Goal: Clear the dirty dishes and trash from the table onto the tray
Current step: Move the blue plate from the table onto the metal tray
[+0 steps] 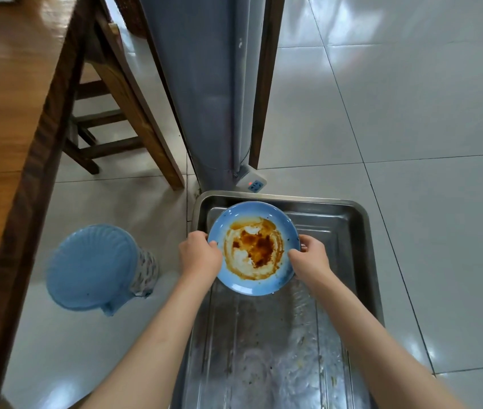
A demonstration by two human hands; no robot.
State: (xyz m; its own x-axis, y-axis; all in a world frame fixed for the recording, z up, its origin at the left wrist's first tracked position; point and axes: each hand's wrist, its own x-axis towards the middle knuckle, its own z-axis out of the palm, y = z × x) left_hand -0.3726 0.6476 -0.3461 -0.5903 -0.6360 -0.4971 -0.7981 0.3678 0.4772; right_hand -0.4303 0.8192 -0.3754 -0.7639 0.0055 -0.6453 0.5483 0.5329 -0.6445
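Round blue sauce-smeared plate (253,247) pinched at opposite rims between left hand (199,253) and right hand (309,255) fingers, held level over rectangular steel tray (364,231), likely to keep sauce from running.

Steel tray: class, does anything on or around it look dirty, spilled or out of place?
Yes. The blue plate held over the steel tray is smeared with brown sauce, and the tray's floor carries streaks and crumbs.

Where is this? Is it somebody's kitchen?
Probably a dining room, maybe a small eatery. There's a wooden table with a chair, a tiled floor, and both hands hold a sauce-stained plate over a big metal tray.
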